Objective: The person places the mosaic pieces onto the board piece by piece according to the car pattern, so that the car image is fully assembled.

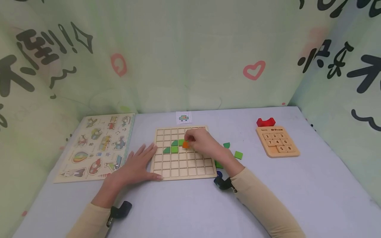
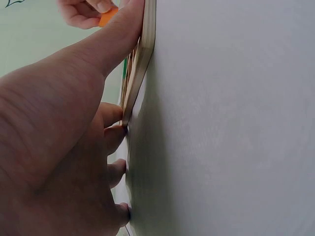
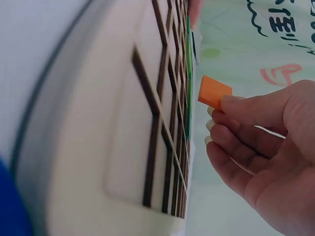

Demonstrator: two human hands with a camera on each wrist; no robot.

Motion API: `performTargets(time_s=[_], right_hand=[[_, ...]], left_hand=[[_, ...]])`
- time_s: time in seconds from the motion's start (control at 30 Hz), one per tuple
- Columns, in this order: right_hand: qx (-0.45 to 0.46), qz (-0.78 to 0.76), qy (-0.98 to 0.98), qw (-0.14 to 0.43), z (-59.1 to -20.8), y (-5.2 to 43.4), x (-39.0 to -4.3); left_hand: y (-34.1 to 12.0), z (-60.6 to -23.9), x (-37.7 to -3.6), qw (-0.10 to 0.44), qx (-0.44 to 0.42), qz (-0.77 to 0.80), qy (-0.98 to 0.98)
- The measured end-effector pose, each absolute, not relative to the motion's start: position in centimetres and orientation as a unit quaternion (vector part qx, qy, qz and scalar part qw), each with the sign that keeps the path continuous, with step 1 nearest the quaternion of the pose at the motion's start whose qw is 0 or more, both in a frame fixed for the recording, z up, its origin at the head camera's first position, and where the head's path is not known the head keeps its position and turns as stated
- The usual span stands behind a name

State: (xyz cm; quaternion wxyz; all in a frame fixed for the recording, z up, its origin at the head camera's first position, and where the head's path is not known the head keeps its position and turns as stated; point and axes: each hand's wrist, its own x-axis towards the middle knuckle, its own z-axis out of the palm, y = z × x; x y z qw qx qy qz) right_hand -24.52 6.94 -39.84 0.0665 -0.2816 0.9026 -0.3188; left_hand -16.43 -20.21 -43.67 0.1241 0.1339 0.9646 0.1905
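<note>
Pale grey bench, walled by green cloth with black lettering and pink hearts. Centre frame: wooden grid board with green tiles. Left hand flat, fingers straight, pressing its lower left corner. Right hand pinching an orange tile just above the grid. Left: picture puzzle. Right: number pad, red block, loose green tiles.

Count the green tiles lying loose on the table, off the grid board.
3 visible: one rounded tile, one square tile, and one partly covered by the right hand's wrist. The arm may hide more.
</note>
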Motion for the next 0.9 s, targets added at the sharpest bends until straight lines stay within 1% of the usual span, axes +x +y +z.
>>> performTargets(time_s=[0.37, 0.9], right_hand=[[-0.302, -0.284, 0.909, 0.051, -40.6, 5.2, -24.0], [-0.298, -0.244, 0.921, 0.057, -40.4, 5.0, -23.6]], left_hand=[[-20.3, -43.8, -16.5, 0.128, 0.137, 0.189, 0.964], [-20.3, -43.9, -16.6, 0.124, 0.138, 0.187, 0.965]])
